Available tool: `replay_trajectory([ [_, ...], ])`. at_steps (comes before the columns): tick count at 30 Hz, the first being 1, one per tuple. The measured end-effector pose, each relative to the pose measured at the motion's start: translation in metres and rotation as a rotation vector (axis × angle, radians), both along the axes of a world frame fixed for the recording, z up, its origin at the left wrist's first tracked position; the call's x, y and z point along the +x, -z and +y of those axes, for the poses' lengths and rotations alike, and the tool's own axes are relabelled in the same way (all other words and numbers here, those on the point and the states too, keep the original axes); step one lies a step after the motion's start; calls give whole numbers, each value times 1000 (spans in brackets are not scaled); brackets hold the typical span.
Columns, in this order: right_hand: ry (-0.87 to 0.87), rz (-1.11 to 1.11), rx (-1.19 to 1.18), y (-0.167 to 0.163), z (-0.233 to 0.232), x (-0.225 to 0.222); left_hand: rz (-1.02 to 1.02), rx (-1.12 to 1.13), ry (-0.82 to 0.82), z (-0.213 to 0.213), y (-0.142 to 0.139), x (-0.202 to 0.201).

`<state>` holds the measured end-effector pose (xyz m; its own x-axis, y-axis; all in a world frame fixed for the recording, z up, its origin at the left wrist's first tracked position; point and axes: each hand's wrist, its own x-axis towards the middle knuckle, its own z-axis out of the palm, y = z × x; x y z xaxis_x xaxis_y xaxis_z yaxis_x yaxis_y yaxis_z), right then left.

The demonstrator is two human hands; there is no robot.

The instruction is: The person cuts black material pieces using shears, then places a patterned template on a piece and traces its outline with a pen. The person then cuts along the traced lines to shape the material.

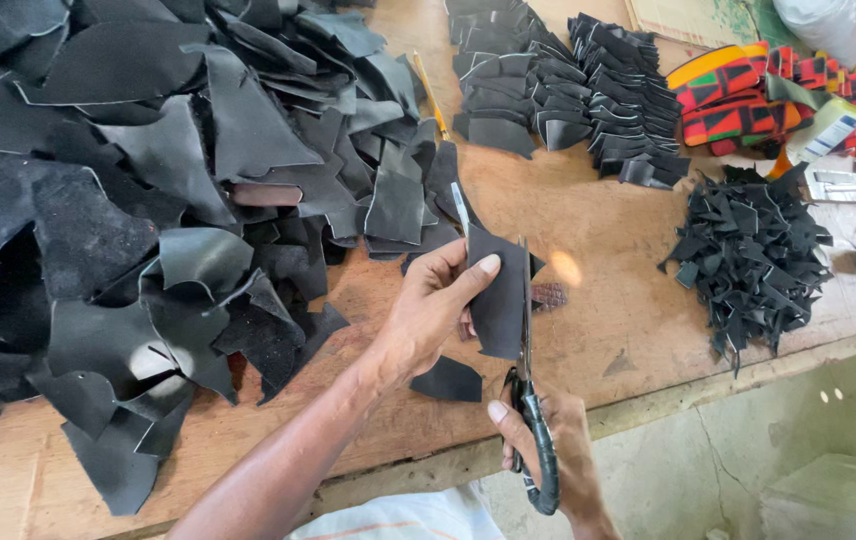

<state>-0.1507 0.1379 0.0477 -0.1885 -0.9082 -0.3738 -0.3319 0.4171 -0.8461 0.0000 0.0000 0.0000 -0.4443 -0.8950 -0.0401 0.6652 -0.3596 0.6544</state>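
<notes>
Black leather piece (498,300) pinched by left hand (433,305), right hand (548,440) gripping scissors (528,400)

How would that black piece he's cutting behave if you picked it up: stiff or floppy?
Probably semi-stiff: the black piece stands flat where only the left hand pinches it. Likely light. Big scraps in the pile curl, so it should bend, not snap.

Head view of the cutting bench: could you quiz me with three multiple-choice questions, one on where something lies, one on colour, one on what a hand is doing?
1. Where is the heap of small black trimmings?
A right of the hands
B on the floor
C under the scissors

2. What colour is the piece being cut?
A red
B black
C white

3. What is the right hand doing?
A resting empty
B gripping scissors
C holding a pen

Answers: 1 A, it sits on the table to the right; 2 B, dark like the big pile; 3 B, fingers are through the handles while the left hand holds the piece.
</notes>
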Motion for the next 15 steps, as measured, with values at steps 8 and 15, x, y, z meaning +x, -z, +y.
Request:
replay_trajectory([
  [8,2,86,35,0,0,1,-148,1,26,-2,-6,-5],
  [15,-179,-25,-187,-13,-8,3,-245,-145,54,5,-15,1],
])
